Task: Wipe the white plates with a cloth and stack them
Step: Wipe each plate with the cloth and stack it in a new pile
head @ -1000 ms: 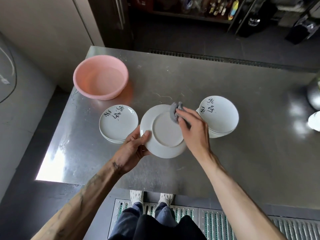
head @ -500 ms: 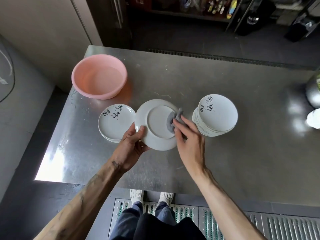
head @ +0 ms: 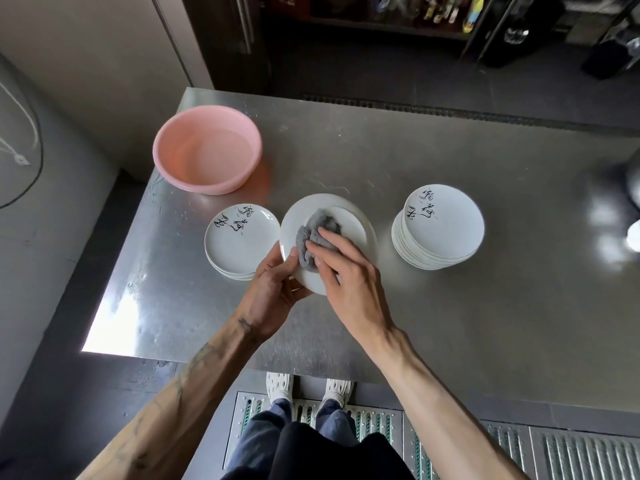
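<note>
My left hand (head: 273,289) grips the near left rim of a white plate (head: 353,220), held tilted above the steel table with its underside facing me. My right hand (head: 349,278) presses a grey cloth (head: 317,233) flat against that underside with straight fingers. A short stack of white plates with black writing (head: 235,240) sits just left of the held plate. A taller stack of the same plates (head: 440,226) stands to its right.
A pink basin (head: 207,150) holding water sits at the table's back left. The steel table (head: 485,306) has its front edge close to my feet. A shiny metal object (head: 633,174) and a white item (head: 635,233) show at the right edge.
My right hand slid the cloth from the plate's far right rim leftward across its underside to the left part. My left hand turned the plate slightly and kept its grip.
</note>
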Demonstrator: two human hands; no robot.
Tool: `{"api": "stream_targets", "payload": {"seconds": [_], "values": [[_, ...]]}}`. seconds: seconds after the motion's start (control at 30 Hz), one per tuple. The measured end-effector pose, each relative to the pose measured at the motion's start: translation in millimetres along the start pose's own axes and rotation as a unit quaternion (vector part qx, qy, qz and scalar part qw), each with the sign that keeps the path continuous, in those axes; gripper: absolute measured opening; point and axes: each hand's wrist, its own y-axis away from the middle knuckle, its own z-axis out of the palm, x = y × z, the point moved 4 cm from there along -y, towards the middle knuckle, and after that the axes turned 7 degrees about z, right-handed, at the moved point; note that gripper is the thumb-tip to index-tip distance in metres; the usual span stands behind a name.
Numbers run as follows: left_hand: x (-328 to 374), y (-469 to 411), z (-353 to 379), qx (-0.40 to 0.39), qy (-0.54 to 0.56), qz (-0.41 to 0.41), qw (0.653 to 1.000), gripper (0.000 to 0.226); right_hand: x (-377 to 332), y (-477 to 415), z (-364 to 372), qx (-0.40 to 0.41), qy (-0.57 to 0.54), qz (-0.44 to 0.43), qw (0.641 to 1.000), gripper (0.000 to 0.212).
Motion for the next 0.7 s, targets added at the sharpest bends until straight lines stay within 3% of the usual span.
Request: {"api": "stream_targets", "payload": {"seconds": [0.57, 0.7], "values": [[-2.5, -0.1, 3.5, 0.031, 0.039, 0.007, 0.999, 0.040, -2.4, 38.6, 10.8, 0.046, 0.027, -0.062, 0.997, 0.037], [2.8, -1.8, -0.7, 0.052, 0.034, 0.017, 0.998, 0.037, 25.8, 44.1, -14.4, 0.107, 0.010, -0.005, 0.994, 0.039]]}}
